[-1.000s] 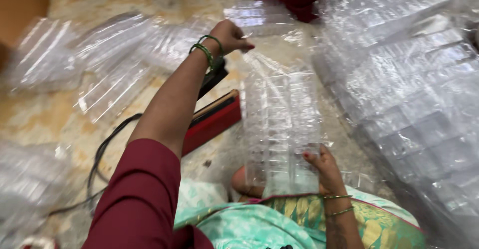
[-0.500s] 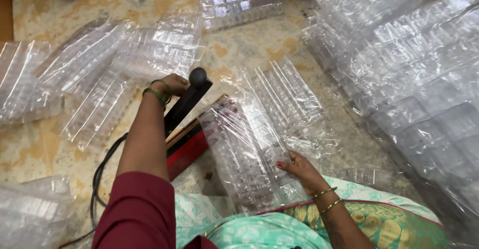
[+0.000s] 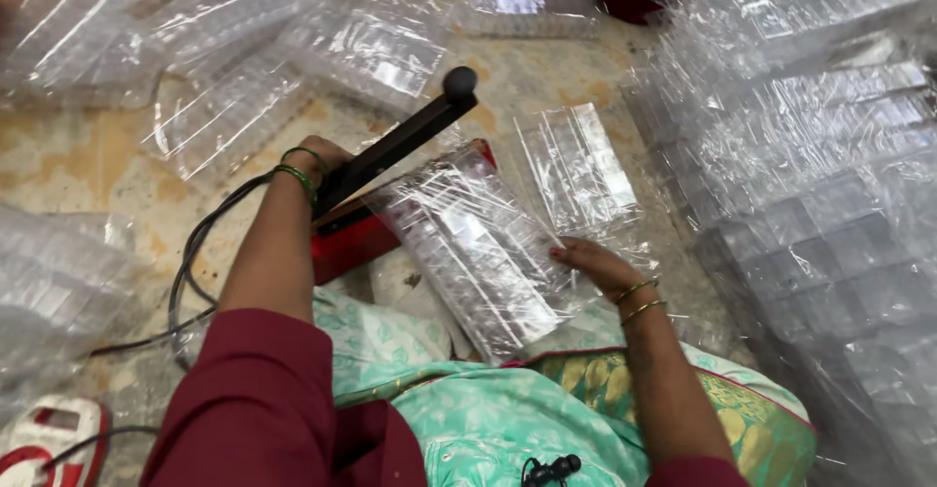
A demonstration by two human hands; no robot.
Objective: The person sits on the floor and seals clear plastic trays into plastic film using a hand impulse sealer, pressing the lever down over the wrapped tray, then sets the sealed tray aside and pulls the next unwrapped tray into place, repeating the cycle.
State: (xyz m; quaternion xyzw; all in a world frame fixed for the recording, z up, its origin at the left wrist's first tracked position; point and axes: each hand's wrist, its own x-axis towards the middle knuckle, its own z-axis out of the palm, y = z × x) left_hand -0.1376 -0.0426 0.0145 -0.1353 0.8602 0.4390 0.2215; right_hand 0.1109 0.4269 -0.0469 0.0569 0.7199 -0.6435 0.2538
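Here, a clear plastic bag packed with stacked transparent trays [image 3: 478, 243] lies slantwise across the red base of a heat sealer [image 3: 356, 243], its upper end tucked under the machine's jaw and its lower end reaching toward the person's lap. The right hand [image 3: 590, 264] lies flat on the bag's right edge, fingers spread and pressing the film down rather than closing around it. The left hand [image 3: 317, 160] is on the sealer's black lever arm [image 3: 400, 141], which stands raised at a slant and ends in a round black knob [image 3: 460, 81]; the hand sits low on the arm near the hinge, but the fingers are hidden behind the wrist, so I cannot tell whether they wrap it or only rest against it. 2 green bangles circle the left wrist and 2 thin gold ones the right. A black cable [image 3: 195, 253] loops away from the sealer over the mottled stone floor [image 3: 88, 160]. Just beyond the right hand, a second bag of trays [image 3: 576, 170] lies flat, close beside the first. Further out, loose bagged trays [image 3: 244, 48] are scattered across the floor at the upper left, and a tall heap of the same clear packs [image 3: 820, 155] fills the whole right side. A red and white device [image 3: 44, 438] shows at the lower left corner. The person sits on the floor in maroon sleeves and a green patterned cloth.
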